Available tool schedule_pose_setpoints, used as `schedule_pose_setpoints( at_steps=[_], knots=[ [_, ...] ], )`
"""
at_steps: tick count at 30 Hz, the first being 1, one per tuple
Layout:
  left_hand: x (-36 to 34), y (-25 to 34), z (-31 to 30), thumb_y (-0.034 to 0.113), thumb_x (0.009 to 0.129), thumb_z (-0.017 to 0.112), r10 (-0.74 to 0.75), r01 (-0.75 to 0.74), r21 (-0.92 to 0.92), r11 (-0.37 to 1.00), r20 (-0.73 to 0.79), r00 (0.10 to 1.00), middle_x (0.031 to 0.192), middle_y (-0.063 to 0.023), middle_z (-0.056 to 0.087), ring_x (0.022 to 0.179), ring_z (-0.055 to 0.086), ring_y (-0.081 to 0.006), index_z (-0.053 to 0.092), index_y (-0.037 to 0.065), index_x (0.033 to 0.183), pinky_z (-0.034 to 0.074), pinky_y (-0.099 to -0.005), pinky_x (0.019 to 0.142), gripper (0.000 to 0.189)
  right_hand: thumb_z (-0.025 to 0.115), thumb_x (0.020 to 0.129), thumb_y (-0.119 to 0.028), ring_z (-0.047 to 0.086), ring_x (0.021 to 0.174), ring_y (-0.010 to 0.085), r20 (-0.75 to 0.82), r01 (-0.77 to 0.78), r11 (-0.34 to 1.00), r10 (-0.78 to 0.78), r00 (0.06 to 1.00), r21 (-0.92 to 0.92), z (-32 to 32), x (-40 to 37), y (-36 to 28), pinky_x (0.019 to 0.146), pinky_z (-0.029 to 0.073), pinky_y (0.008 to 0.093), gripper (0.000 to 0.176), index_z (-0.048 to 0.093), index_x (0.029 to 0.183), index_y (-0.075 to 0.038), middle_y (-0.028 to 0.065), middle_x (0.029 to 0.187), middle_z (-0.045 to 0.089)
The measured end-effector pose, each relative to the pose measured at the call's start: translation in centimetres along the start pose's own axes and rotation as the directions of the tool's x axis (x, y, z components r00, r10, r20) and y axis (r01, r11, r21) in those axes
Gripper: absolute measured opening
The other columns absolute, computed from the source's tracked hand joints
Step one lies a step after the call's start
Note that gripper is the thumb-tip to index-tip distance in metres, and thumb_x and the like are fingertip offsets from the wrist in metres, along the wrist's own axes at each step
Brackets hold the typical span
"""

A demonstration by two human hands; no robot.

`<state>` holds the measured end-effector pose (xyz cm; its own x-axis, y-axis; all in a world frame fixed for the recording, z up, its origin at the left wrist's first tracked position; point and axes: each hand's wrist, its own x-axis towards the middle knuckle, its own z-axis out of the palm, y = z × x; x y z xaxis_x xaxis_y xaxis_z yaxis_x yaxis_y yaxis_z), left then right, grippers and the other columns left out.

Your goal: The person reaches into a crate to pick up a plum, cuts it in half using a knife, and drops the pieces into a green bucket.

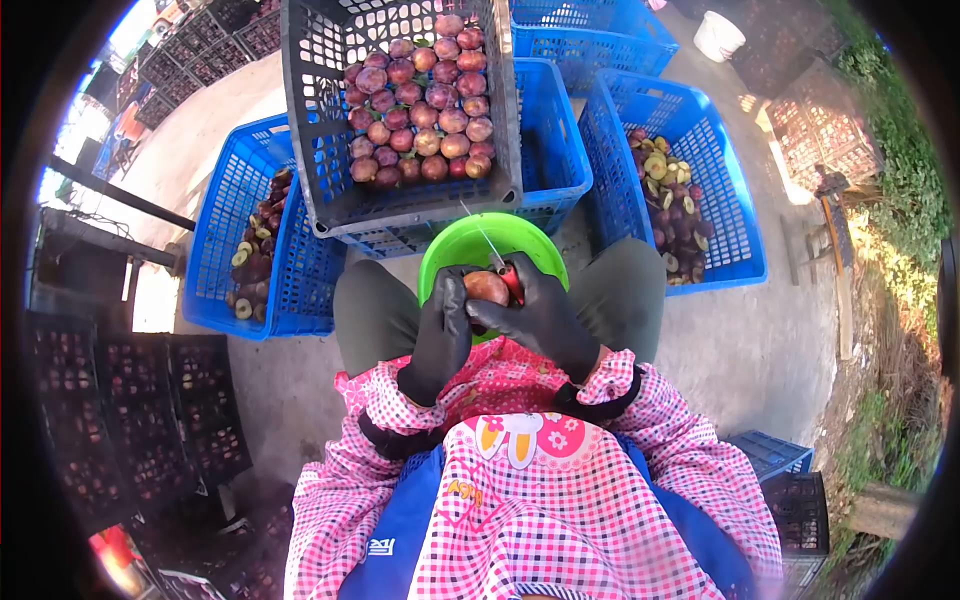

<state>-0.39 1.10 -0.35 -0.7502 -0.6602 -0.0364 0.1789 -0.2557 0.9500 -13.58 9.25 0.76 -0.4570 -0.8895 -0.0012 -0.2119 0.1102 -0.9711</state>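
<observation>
Both my hands wear dark gloves and meet over a bright green basin (455,242) between my knees. My left hand (443,322) is closed around the side of a reddish plum (485,289). In my right hand (550,312) is a knife (514,284) with a red handle, its thin blade pointing up and away from me. The right thumb also presses on the plum. Just beyond the basin, a black crate (312,170) tilts toward me with many whole plums (425,110) in it.
Cut plums lie in a blue crate (215,225) at the left and another blue crate (735,200) at the right. More blue crates (590,45) stand behind. Stacked dark crates (140,410) fill the lower left. A white bucket (718,37) sits at the far right.
</observation>
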Motion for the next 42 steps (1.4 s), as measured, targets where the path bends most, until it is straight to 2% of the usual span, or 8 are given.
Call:
schedule_pose_setpoints(
  at_steps=[17,21,27,29,30,34,37,42],
  knots=[
    [-2.1,-5.0,-1.6,0.029,0.098,0.056,-0.451,0.604,-0.284,0.745,0.452,0.769,0.093,-0.0068,0.064,0.075,0.063,-0.0115,0.055,0.005,0.117,0.049,-0.0226,0.060,0.031,0.080,0.076,-0.029,0.061,0.061,0.0177,0.551,0.754,0.629,-0.567,0.612,-0.191,-1.4,-0.8,-2.6,0.054,0.045,0.0301,0.032,0.063,0.091,-0.006,0.0062,0.071,0.059],
    [3.4,-3.1,-2.8,0.046,0.098,0.051,-0.334,0.856,-0.336,0.392,0.815,0.473,0.069,-0.0095,0.060,0.056,0.059,-0.0165,0.059,0.007,0.104,0.048,-0.0270,0.049,0.041,0.057,0.096,-0.029,0.054,0.065,0.0050,0.092,-0.207,0.755,0.192,0.977,0.622,-3.5,1.9,0.1,0.054,0.043,0.0214,0.040,0.053,0.126,-0.004,0.0011,0.090,0.061],
    [3.5,-2.0,-2.8,0.055,0.099,0.041,-0.166,0.738,-0.560,0.376,0.743,0.648,0.084,-0.0141,0.063,0.069,0.063,-0.0198,0.056,0.007,0.115,0.051,-0.0298,0.058,0.053,0.057,0.096,-0.033,0.057,0.069,0.0095,0.236,-0.204,0.549,0.012,0.972,0.811,-4.1,1.6,1.2,0.060,0.046,0.0211,0.039,0.057,0.122,-0.004,0.0049,0.095,0.062],
    [2.0,0.7,0.2,0.045,0.100,0.046,-0.450,0.451,-0.790,0.416,0.253,0.857,0.110,-0.0175,0.061,0.093,0.064,-0.0215,0.051,0.006,0.126,0.054,-0.0301,0.076,0.047,0.065,0.091,-0.037,0.062,0.081,0.0181,0.133,-0.225,0.916,0.191,0.973,0.331,-3.6,1.8,-1.6,0.073,0.049,0.0275,0.044,0.059,0.120,-0.004,0.0073,0.100,0.063],
    [2.0,0.8,1.6,0.038,0.102,0.047,-0.246,0.253,-0.504,0.826,0.080,0.966,0.121,-0.0162,0.058,0.100,0.061,-0.0214,0.047,0.005,0.132,0.052,-0.0315,0.084,0.044,0.072,0.084,-0.040,0.062,0.095,0.0241,0.248,0.220,0.975,-0.207,0.946,-0.025,-3.9,3.1,-0.5,0.086,0.048,0.0346,0.054,0.058,0.121,-0.002,0.0098,0.105,0.063],
    [0.3,-3.0,-1.0,0.040,0.102,0.047,-0.039,0.064,-0.133,0.989,0.186,0.982,0.101,-0.0078,0.063,0.082,0.064,-0.0208,0.051,0.007,0.124,0.053,-0.0320,0.071,0.040,0.077,0.079,-0.046,0.061,0.102,0.0227,0.272,-0.074,0.975,0.132,0.953,-0.211,-3.3,3.5,-1.4,0.090,0.046,0.0352,0.065,0.057,0.121,-0.001,0.0126,0.109,0.063],
    [0.4,-3.3,-1.8,0.049,0.101,0.043,-0.478,0.616,-0.682,0.394,0.421,0.771,0.085,-0.0061,0.063,0.070,0.062,-0.0180,0.053,0.007,0.120,0.051,-0.0303,0.061,0.048,0.079,0.081,-0.033,0.060,0.102,0.0186,0.447,-0.103,0.995,0.087,0.890,0.012,-2.1,2.7,1.0,0.091,0.047,0.0335,0.055,0.057,0.121,-0.003,0.0094,0.108,0.063],
    [2.5,2.9,-11.3,0.052,0.102,0.037,-0.135,0.167,0.194,0.967,-0.169,0.976,0.083,-0.0082,0.068,0.055,0.055,-0.0121,0.064,0.003,0.110,0.044,-0.0248,0.049,0.057,0.075,0.085,-0.010,0.066,0.078,0.0157,-0.136,0.064,0.990,-0.047,0.990,0.125,-9.2,4.2,-2.5,0.075,0.055,0.0300,0.030,0.061,0.110,-0.004,0.0054,0.097,0.068]
  ],
)
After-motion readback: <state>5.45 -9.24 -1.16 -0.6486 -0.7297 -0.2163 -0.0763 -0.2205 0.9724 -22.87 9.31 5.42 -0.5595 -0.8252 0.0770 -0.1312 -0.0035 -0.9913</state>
